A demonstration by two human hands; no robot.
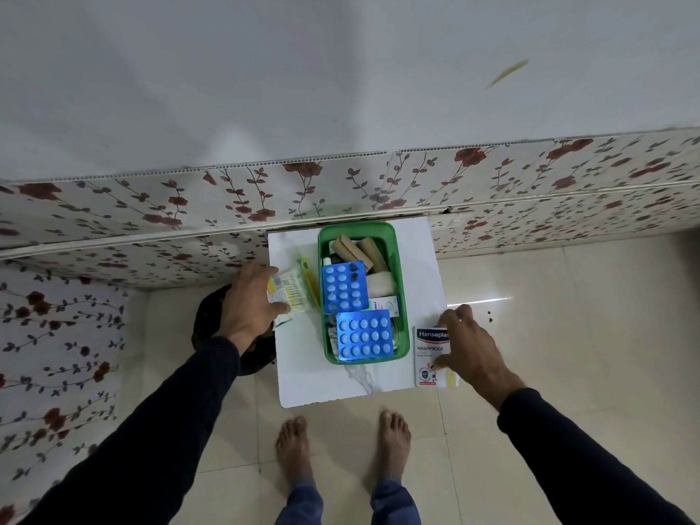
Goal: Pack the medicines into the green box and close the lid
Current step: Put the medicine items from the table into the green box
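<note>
A green box [398, 259] stands open on a small white desk [416, 259] against a floral-panelled wall, two blue blister packs [344, 286] lying on top of the cardboard tubes [356, 248] and other medicines inside it. Left of the box, the left hand [248, 301] closes its grip on a packet of cotton buds [291, 291] at the desk's edge. Right of the box, the right hand [469, 344] rests its fingers on a Hansaplast plaster carton [430, 354] lying flat on the desk's near corner; whether that grip is clamped on the carton cannot be told. Bare feet [295, 445] stand on the tiled floor below the desk.
</note>
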